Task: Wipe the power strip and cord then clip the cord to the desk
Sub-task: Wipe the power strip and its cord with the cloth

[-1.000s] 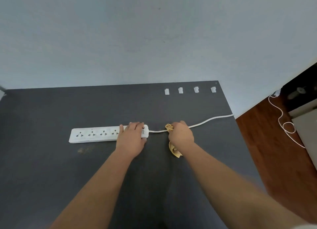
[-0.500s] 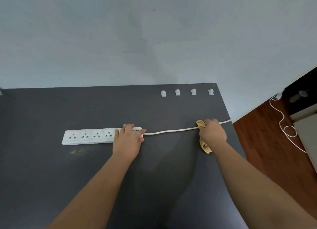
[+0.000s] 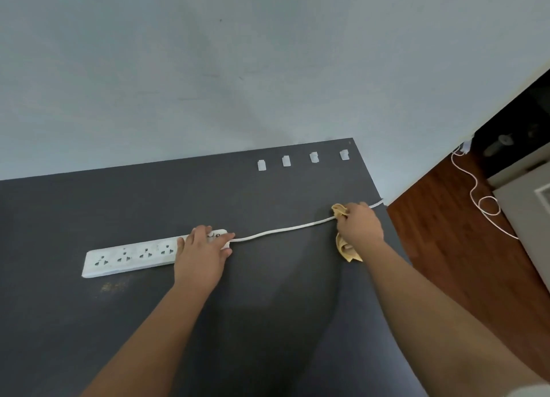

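Observation:
A white power strip (image 3: 131, 256) lies flat on the dark grey desk (image 3: 268, 322). My left hand (image 3: 202, 253) presses down on its right end, fingers spread over the switch. Its white cord (image 3: 282, 229) runs right toward the desk's right edge. My right hand (image 3: 360, 227) is closed on a yellow cloth (image 3: 346, 249), and the cloth is wrapped around the cord near that edge. Several small white cord clips (image 3: 301, 160) stand in a row along the desk's far right edge, apart from the cord.
A pale wall rises right behind the desk. To the right lies a wooden floor (image 3: 464, 248) with a thin white cable (image 3: 488, 206) looped on it, beside dark and white furniture. A dusty smear (image 3: 114, 286) marks the desk in front of the strip.
My right hand slid the cloth along the cord from beside the strip to near the desk's right edge. My left hand stayed on the strip.

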The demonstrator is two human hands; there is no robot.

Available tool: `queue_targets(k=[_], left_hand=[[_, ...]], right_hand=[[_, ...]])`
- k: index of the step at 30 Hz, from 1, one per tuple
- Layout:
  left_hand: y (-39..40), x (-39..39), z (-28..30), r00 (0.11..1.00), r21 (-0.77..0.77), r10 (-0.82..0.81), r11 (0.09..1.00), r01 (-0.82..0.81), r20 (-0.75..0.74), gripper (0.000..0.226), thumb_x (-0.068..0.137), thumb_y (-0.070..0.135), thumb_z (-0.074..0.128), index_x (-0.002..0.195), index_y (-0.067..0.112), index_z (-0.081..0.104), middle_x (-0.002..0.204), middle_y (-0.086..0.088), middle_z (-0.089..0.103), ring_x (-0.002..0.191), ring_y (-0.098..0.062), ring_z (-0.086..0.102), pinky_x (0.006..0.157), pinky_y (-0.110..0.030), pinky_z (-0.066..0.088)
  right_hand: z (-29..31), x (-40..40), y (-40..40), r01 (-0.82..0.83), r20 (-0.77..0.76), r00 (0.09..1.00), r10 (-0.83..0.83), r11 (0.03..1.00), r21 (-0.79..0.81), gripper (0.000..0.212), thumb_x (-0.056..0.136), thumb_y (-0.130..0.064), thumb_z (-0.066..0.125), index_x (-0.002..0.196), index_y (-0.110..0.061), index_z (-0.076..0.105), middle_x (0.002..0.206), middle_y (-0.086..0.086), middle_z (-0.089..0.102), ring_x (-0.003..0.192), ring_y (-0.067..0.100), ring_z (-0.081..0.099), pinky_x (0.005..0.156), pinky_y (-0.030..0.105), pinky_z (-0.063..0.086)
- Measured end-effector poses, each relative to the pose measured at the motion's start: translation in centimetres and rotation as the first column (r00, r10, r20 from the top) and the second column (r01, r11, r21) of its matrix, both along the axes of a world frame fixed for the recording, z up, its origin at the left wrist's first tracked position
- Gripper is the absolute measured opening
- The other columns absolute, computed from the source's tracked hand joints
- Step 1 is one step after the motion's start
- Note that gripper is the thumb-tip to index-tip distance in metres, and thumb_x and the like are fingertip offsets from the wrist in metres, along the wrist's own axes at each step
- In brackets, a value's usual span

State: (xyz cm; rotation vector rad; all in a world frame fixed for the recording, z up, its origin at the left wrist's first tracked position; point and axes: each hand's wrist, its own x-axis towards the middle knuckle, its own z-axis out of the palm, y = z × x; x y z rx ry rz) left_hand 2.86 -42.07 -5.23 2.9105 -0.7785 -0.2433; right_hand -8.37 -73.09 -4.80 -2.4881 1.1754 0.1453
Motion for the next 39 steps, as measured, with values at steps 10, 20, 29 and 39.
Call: queue_targets(k=[10,20,29,39], left_hand=[[-0.3,0.2,-0.9,1.000,-0.054,0.011,0.998,-0.011,0.001,0.035,0.084,0.035,0.067,0.119,0.038,0.064,0.120,-0.012,0.052,0.113,-0.030,0.055,0.102,-0.052,0.039],[-0.1,0.4,-0.4,0.999,-0.034,0.026,0.999,-0.027,-0.019,0.035,0.086,0.039,0.063,0.121,0.041,0.061,0.125,-0.009,0.050,0.112,-0.028,0.054,0.103,-0.047,0.038],[0.0,0.2,-0.3,0.999,-0.084,0.039,0.996,-0.042,-0.035,0.035,0.085,0.038,0.065,0.120,0.040,0.062,0.125,-0.009,0.050,0.114,-0.028,0.052,0.103,-0.049,0.038],[0.3,0.6,0.5,0.984,-0.108,0.080,0.989,-0.097,-0.158,0.055,0.086,0.046,0.061,0.137,0.039,0.045,0.128,0.002,0.046,0.120,-0.021,0.044,0.097,-0.037,0.044]], right_hand=[[0.2,0.6,-1.1,0.092,-0.056,0.994,-0.094,0.995,-0.028,0.026,0.081,-0.009,0.049,0.106,-0.008,0.059,0.117,0.012,0.048,0.099,0.037,0.061,0.080,0.041,0.051],[0.4,-1.2,-4.9,0.101,-0.098,0.990,-0.103,0.995,-0.016,0.020,0.089,-0.021,0.051,0.103,-0.010,0.059,0.111,0.011,0.051,0.094,0.034,0.060,0.073,0.038,0.049],[1.4,0.0,-5.6,0.116,-0.191,0.972,-0.137,0.986,-0.116,0.026,0.089,-0.010,0.045,0.109,0.000,0.059,0.113,0.017,0.055,0.105,0.034,0.054,0.077,0.038,0.047],[-0.6,5.5,15.2,-0.253,0.040,0.967,0.250,0.960,0.121,0.025,0.090,-0.014,0.047,0.113,-0.008,0.054,0.122,0.011,0.046,0.105,0.034,0.056,0.085,0.038,0.046]])
